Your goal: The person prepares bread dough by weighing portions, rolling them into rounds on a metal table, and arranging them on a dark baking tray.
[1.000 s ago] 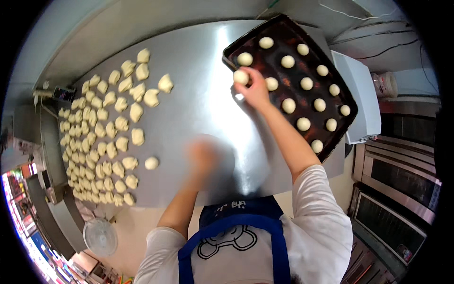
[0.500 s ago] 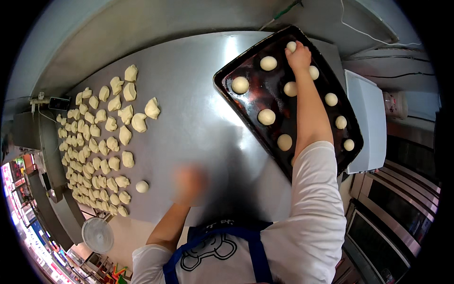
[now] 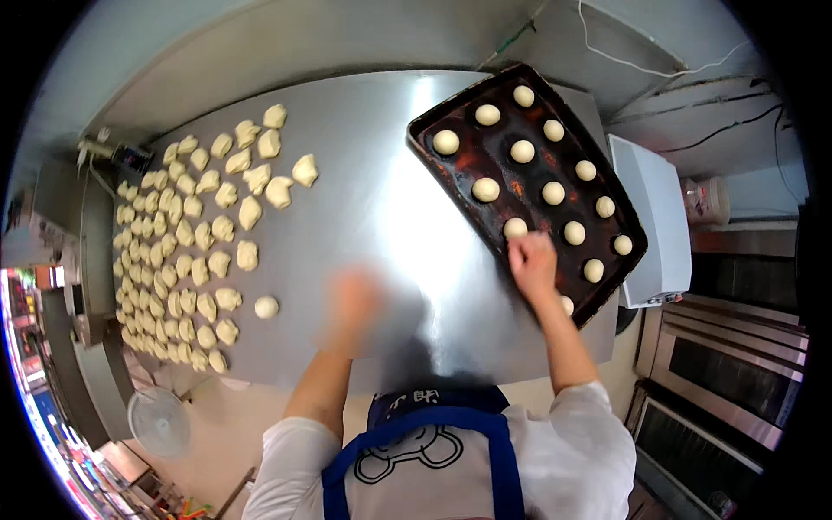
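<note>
My right hand [image 3: 532, 263] is over the near left edge of a dark baking tray [image 3: 418, 149], its fingers curled in. Whatever it may hold is hidden. Just beyond the knuckles sits a dough ball [image 3: 516, 228], close to or touching the fingers. My left hand [image 3: 355, 299] is smeared by motion above the steel table, so its fingers cannot be made out. To its left lies a lone smooth dough ball [image 3: 266, 307]. Several round dough balls stand in rows on the tray; one [image 3: 567, 305] is partly covered by my right forearm.
Many rough dough pieces [image 3: 223, 229] cover the left part of the steel table [image 3: 364, 173]. A white box-shaped thing [image 3: 654, 225] stands against the tray's right side. Beyond the table's near left edge is a white fan [image 3: 159, 422]. Dark-fronted ovens or cabinets [image 3: 719, 360] are at right.
My right hand has drawn back from the tray's far corner to its near left edge. A dough ball it held there now rests on the tray. The left hand stays blurred.
</note>
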A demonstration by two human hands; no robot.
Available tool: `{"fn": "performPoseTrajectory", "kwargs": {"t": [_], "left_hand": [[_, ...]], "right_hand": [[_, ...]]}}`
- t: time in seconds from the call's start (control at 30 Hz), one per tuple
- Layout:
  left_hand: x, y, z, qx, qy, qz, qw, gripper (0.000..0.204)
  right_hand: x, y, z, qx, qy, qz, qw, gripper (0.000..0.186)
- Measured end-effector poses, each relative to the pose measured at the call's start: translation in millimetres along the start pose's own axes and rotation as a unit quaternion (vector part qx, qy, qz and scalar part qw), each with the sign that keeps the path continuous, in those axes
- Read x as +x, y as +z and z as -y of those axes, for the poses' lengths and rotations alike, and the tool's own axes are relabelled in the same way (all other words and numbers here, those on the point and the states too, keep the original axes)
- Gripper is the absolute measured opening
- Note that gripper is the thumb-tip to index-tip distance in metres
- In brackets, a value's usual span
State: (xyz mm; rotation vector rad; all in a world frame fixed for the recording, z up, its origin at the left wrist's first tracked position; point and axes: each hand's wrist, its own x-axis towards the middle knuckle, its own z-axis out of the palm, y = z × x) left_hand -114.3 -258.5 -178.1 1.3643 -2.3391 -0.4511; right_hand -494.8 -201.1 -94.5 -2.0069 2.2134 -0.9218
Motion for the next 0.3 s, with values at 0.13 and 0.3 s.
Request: {"fn": "performPoseTrajectory", "kwargs": {"t": [0.13, 0.3], "left_hand": [[-7.2, -14.4, -19.6, 0.022, -0.040, -0.033, 0.998, 0.042], [-160.0, -36.9, -35.7, -0.086, -0.148, 0.042, 0.984, 0.041]], "right_hand": [[-85.8, -12.9, 83.7, 0.067, -0.117, 0.111, 0.985, 0.007], [-186.9, 16.1, 177.8, 0.141, -0.300, 0.256, 0.908, 0.012]]}}
